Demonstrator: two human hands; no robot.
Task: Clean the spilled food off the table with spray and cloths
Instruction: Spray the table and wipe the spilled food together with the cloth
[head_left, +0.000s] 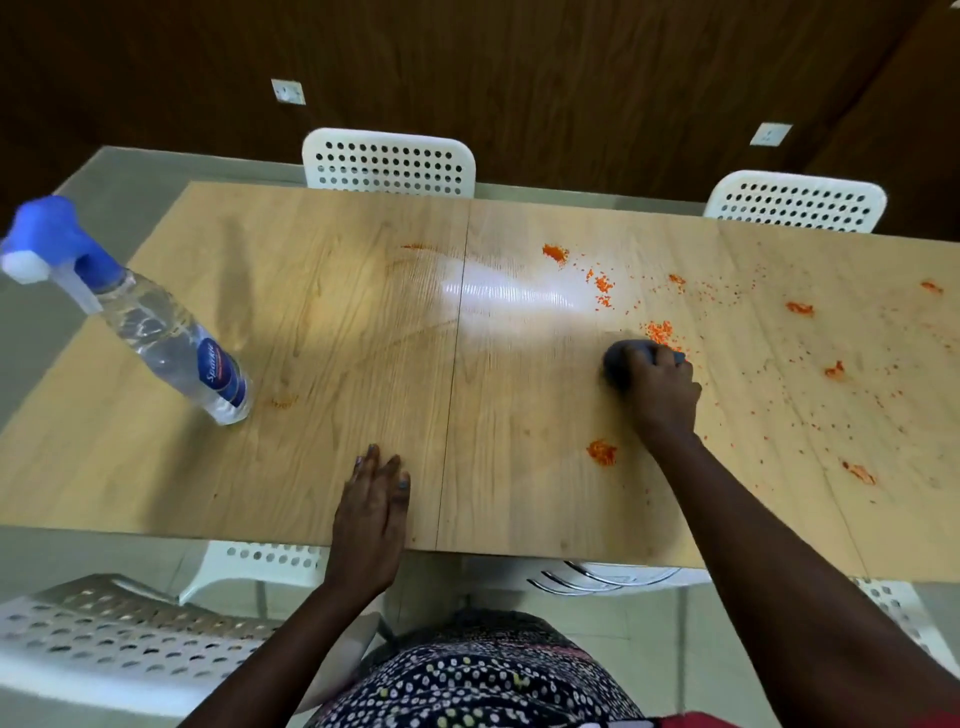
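Behind the long light-wood laminate table (332, 322) you faced a wall of dark brown wood panelling (519, 78), which carried two white wall sockets (288, 92), one to the left and one further right. Two white perforated plastic chairs (388, 162) stood pushed up to the far edge, well apart from each other. You had another white perforated chair (119, 634) at the lower left on your side, and what looked like a second one tucked under the near edge, though it was partly hidden. The pale grey-green floor (52, 551) showed around the table. A bright patch of light glared off the tabletop near its middle seam.
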